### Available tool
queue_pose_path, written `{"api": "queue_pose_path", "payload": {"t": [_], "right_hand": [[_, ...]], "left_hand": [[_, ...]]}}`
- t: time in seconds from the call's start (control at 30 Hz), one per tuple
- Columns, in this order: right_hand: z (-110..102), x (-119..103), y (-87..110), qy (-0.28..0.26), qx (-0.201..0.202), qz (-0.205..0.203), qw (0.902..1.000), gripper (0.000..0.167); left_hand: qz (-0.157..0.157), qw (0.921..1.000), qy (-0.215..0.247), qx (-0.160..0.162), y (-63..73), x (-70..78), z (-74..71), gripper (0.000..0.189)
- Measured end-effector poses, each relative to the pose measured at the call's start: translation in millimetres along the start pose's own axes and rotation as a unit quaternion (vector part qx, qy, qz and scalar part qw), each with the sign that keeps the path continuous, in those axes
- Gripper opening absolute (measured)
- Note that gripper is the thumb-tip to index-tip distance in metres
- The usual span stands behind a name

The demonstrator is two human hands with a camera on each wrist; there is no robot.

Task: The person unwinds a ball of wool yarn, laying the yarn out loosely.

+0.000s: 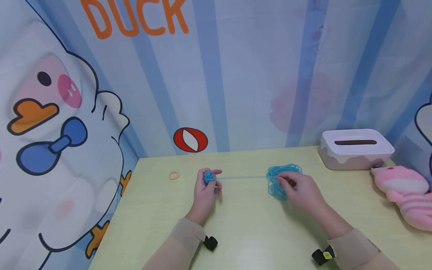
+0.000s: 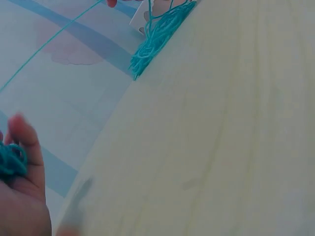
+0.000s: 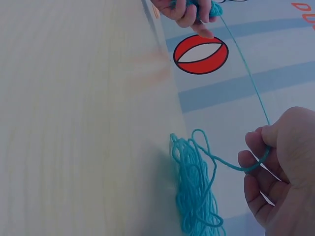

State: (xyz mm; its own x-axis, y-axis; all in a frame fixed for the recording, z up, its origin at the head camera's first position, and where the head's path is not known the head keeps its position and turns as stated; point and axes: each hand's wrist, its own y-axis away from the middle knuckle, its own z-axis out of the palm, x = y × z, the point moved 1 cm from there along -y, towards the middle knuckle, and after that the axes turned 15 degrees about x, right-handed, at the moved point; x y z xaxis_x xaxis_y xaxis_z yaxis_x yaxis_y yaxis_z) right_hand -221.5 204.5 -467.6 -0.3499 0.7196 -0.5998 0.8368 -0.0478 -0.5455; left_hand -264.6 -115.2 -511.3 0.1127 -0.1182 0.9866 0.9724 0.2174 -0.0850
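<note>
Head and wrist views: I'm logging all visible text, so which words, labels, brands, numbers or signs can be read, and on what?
"DUCK": orange capitals on the striped backdrop.
Orange marks at the right wrist view's edge: cut off, unreadable.
Yellow patch on the right wrist's black device: too small to read.
Blue yarn, pale box: no text visible.

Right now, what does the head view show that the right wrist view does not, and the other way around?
Of these two, only the head view shows the tissue box and pink plush toy. Only the right wrist view shows the slack yarn running from the right grip to the loose pile. Both show this pile and grip, the left grip holding a yarn bundle, the taut strand, the red-and-white print and the table.
</note>
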Motion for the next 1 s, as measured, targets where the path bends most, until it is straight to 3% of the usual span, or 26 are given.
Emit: {"api": "queue_pose_path", "payload": {"t": [0.17, 0.3, 0.53, 0.8, 0.87, 1.0], "right_hand": [[-3, 2, 0.4, 0.0, 0.002, -0.002, 1.0, 0.013], [-3, 2, 0.6, 0.0, 0.007, -0.005, 1.0, 0.012], [-4, 5, 1.3, 0.003, 0.004, 0.0, 1.0, 0.013], [-11, 12, 2.6, 0.013, 0.006, 0.012, 0.9998, 0.016], [-14, 14, 1.9, 0.016, 0.006, 0.016, 0.9997, 0.017], [-19, 18, 0.3, 0.024, 0.005, 0.029, 0.9993, 0.018]], "left_hand": [[-0.009, 0.9994, 0.011, -0.031, 0.1, 0.9, -2.2, 0.031], [-0.012, 0.999, -0.009, -0.041, -0.6, 0.6, -3.1, 0.044], [-0.07, 0.994, 0.06, -0.059, -1.1, -2.7, 0.3, 0.038], [0.012, 0.9995, 0.023, -0.019, -0.5, -2.7, -3.0, 0.02], [0.017, 0.9995, 0.024, -0.01, -0.4, -1.5, -3.4, 0.023], [-0.004, 1.0, 0.006, 0.004, 0.6, 0.4, -3.6, 0.04]]}}
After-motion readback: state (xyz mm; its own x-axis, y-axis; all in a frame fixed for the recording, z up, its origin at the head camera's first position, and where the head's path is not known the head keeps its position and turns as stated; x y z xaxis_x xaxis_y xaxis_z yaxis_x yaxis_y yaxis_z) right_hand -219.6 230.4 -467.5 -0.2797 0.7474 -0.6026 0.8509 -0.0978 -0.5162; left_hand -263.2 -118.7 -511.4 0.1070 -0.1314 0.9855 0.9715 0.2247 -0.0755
